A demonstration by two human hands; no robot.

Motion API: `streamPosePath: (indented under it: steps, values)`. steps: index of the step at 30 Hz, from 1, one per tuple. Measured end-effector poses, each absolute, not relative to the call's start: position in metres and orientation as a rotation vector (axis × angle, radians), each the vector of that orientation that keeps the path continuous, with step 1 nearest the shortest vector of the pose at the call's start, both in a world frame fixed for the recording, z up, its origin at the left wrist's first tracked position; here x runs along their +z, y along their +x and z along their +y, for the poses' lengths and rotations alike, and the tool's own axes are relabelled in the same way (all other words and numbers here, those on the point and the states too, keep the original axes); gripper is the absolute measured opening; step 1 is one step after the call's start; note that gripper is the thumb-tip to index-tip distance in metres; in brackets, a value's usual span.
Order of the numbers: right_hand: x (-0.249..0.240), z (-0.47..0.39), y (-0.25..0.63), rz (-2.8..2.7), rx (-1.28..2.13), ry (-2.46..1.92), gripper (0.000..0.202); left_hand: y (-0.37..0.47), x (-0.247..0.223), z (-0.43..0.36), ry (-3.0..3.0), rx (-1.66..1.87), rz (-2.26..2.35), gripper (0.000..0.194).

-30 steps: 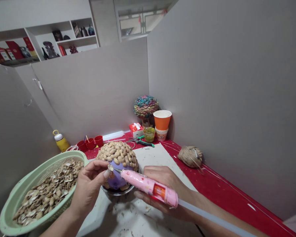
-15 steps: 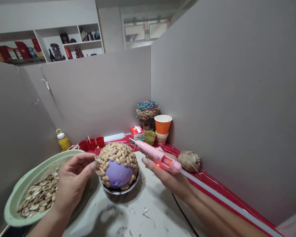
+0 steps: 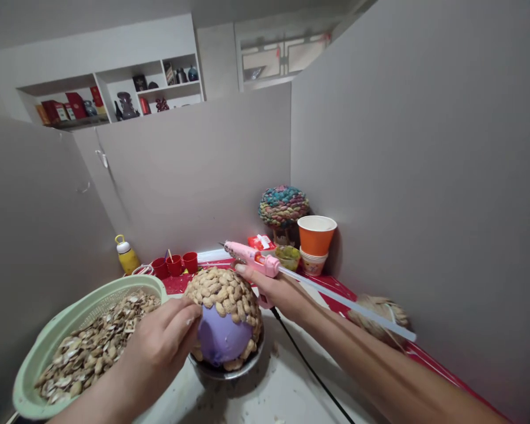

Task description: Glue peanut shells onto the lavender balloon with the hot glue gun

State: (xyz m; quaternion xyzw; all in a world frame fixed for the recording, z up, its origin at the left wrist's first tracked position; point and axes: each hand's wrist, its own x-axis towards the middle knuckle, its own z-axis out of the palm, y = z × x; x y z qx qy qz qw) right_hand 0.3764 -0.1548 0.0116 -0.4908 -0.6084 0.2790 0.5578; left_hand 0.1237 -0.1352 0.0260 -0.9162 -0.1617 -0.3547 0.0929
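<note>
A purple balloon [image 3: 225, 337], its top and sides covered with peanut shells [image 3: 223, 290], rests in a metal bowl [image 3: 232, 375]. The front of the balloon is bare. My left hand [image 3: 165, 341] has its fingers closed against the left side of the covered balloon; they hide the peanut shell they pinch. Wrapped around a pink hot glue gun [image 3: 252, 258], my right hand [image 3: 282, 291] is behind and right of the balloon. The gun's nozzle points left above the shells, and a long glue stick [image 3: 348, 304] sticks out of its back.
A green basket [image 3: 29, 359] of peanut shells stands at left. Red cups [image 3: 175, 265], a yellow bottle [image 3: 127, 256], orange paper cups [image 3: 317, 238], a colourful shell tree [image 3: 283, 207] and a twine ball [image 3: 377, 315] line the grey partitions. A black cord [image 3: 309, 368] crosses the table.
My left hand has brought the peanut shell against the balloon's left side. My right hand has moved the glue gun back, behind the balloon. The view has shifted slightly.
</note>
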Motion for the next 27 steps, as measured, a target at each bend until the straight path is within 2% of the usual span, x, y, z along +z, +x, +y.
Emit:
streamPosePath:
  steps: [5,9,13,18,27]
  values:
    - [0.005,-0.152,0.382,-1.307,0.866,-1.185,0.049,0.124,0.031,-0.132,-2.623,-0.733,-0.39,0.021]
    - [0.006,-0.157,0.381,-1.26,0.951,-1.166,0.054,0.122,0.032,-0.132,-2.585,-0.617,-0.321,0.02]
    - [0.005,-0.157,0.379,-1.21,0.947,-1.214,0.054,0.122,0.032,-0.132,-2.558,-0.561,-0.28,0.022]
    - [0.004,-0.157,0.381,-1.249,0.936,-1.239,0.045,0.124,0.034,-0.13,-2.542,-0.502,-0.259,0.025]
    - [0.001,-0.157,0.38,-1.286,0.89,-1.105,0.035,0.131,0.035,-0.133,-2.608,-0.638,-0.302,0.021]
